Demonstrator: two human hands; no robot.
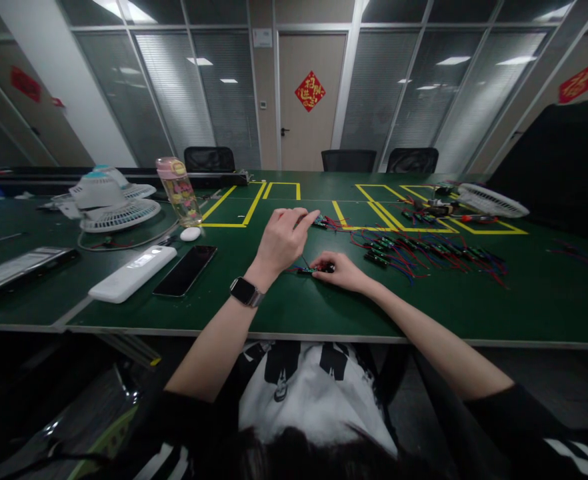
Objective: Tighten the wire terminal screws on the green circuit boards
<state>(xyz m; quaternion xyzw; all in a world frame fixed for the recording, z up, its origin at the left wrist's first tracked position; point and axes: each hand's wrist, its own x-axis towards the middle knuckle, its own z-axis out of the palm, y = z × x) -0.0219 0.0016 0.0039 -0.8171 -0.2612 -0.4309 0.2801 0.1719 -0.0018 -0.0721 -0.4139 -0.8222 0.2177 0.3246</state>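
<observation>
My right hand (341,272) rests low over the green table, its thumb and fingers closed on a small green circuit board (305,271) with wires on it. Just above and to the left, my left hand (285,240) is raised with its fingers pinched together. A thin dark strand runs down from it toward the board; whether it is a wire or a slim tool, I cannot tell. Beyond my hands lies another small board with red and blue wires (324,222). To the right spreads a pile of several wired circuit boards (424,247).
Left of my hands lie a black phone (186,271), a white power bank (133,273) and a round white case (191,234). A clear bottle (180,193) and a white fan (117,203) stand behind them. Yellow tape (224,225) marks the table (254,317). Another fan (493,200) lies at right.
</observation>
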